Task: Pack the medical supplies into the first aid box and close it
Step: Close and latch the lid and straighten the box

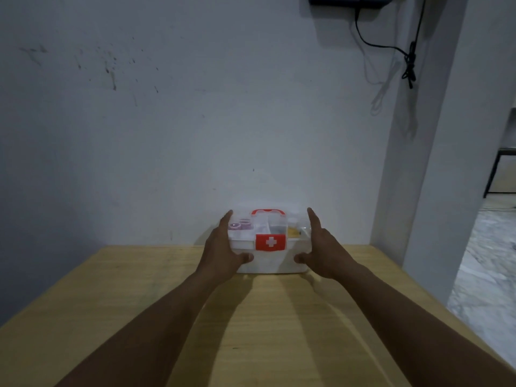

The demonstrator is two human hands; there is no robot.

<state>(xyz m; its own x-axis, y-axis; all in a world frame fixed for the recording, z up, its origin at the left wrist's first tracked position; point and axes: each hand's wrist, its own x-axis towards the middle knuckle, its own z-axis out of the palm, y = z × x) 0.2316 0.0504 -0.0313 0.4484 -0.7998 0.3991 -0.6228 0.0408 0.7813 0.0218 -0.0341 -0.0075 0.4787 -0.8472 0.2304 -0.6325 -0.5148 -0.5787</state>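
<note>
A white first aid box (272,262) with a clear lid, a red handle and a red latch with a white cross stands at the far edge of the wooden table (139,303), against the wall. The lid is down. Through it I see purple rolls (240,225) on the left and a yellow item (293,232) on the right. My left hand (223,250) lies flat against the box's left side, thumb on the front. My right hand (321,247) presses the right side the same way. Both hands grip the box between them.
A white wall rises right behind the box. A black cable (409,62) hangs from a dark device at the top right. The table's right edge borders a doorway with a speckled floor (485,261).
</note>
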